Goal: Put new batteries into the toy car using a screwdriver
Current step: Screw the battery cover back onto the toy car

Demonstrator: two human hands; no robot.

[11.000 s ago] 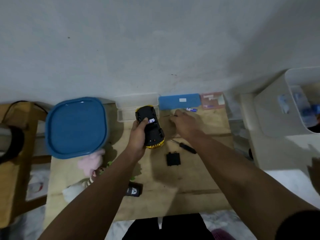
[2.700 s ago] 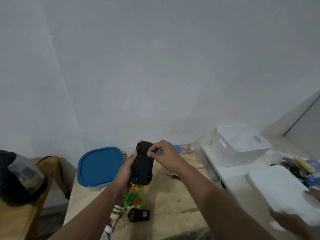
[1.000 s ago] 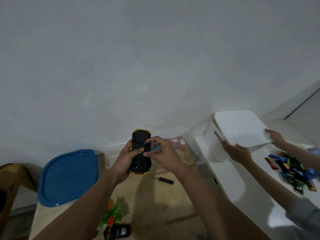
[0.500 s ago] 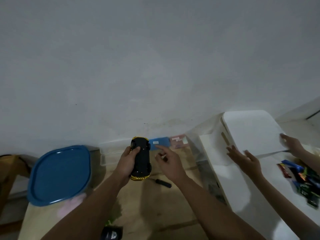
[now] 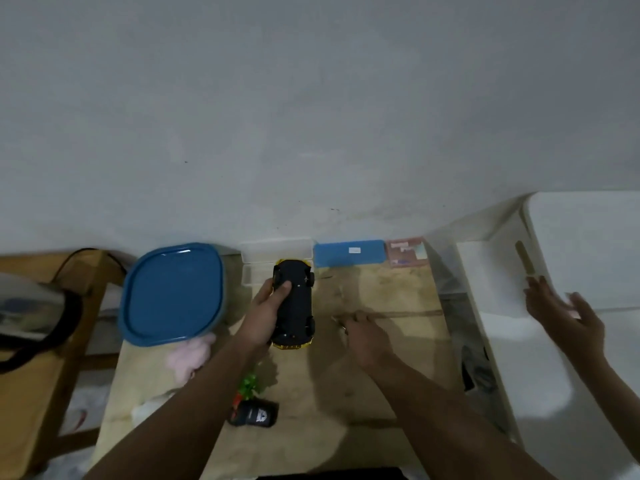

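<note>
Since half a second ago the right hand (image 5: 363,337) has dropped from beside the toy car (image 5: 293,303) to the wooden table (image 5: 381,393), covering the screwdriver; its grip cannot be told. The left hand (image 5: 265,315) grips the upturned car above the table.

The toy car (image 5: 294,303) shows a black underside with yellow trim at its near end. Far left sits a rounded-square blue plastic lid (image 5: 171,294); far right, a flat blue rectangular case (image 5: 349,253). The pale wooden tabletop (image 5: 388,292) shows brown streaks.
</note>
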